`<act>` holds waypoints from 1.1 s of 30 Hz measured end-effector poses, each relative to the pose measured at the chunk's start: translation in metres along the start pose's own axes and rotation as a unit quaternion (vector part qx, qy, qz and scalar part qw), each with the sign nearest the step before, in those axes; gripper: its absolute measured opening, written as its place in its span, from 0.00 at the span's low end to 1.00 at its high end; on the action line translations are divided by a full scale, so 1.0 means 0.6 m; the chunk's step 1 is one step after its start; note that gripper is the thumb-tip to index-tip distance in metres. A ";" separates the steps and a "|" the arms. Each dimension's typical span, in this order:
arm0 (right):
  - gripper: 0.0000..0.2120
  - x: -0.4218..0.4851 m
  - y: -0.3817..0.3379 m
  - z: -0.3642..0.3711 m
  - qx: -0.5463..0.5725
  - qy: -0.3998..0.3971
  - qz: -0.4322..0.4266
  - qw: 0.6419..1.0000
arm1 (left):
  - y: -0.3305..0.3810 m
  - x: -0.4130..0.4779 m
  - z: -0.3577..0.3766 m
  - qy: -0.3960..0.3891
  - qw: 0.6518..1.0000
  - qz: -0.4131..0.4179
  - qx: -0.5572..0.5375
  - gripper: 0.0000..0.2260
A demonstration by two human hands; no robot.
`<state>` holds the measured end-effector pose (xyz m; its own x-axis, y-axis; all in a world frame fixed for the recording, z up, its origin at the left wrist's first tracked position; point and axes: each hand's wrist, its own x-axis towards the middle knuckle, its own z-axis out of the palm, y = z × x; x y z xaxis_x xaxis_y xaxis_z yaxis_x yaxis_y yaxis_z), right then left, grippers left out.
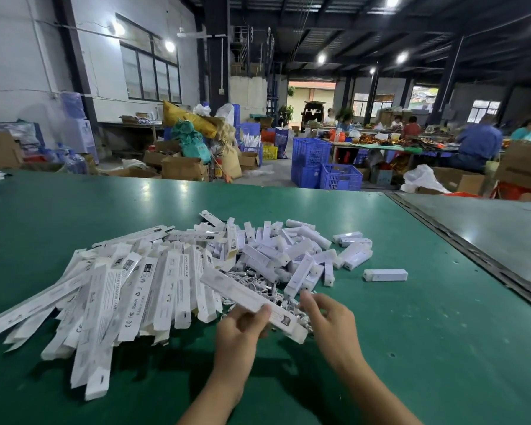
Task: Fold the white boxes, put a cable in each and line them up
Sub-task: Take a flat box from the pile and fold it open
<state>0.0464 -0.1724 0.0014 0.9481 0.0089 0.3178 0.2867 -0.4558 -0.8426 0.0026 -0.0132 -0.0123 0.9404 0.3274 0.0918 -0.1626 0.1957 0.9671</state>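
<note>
White box (246,294), long and narrow, lies slantwise across the left hand (242,326), whose thumb and curled fingers grip it near its near end; its far end points up and to the left over the heap. Just to the right, the right hand (331,320) hovers with its fingers loosely bent, fingertips close to the near end of the carton and to the tangle of white cables (258,282) under it. Whether those fingers hold anything cannot be told.

Left of the hands spreads a fan of flat printed cartons (120,289), overlapping one another, with CE and RoHS marks readable on several. Beyond the cables, farther off and to the right, short white blocks (288,250) are heaped loosely, and a single block (385,275) lies apart to the right of them.

All of this rests on a green table (411,348), which meets a grey tabletop (488,228) at far right. Past the far edge stand blue crates (328,170) and brown cardboard boxes (181,167), and seated people (478,142) work at a distant bench.
</note>
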 end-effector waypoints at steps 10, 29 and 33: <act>0.21 0.135 0.018 0.048 -0.238 -0.174 0.053 0.954 | -0.006 0.017 -0.003 0.089 0.992 -0.015 -0.083 0.04; 0.16 -0.050 -0.008 -0.040 0.152 -0.116 0.065 0.979 | 0.012 0.020 -0.006 0.155 0.977 0.016 -0.147 0.03; 0.14 -0.067 0.005 -0.034 -0.027 -0.108 -0.061 0.992 | 0.012 0.019 -0.002 0.158 0.975 0.005 -0.154 0.04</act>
<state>0.0063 -0.1926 -0.0050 0.9159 0.2550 0.3100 0.3985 -0.4863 -0.7776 0.0115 -0.0068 -0.0047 0.8070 0.5900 -0.0248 -0.2985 0.4437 0.8450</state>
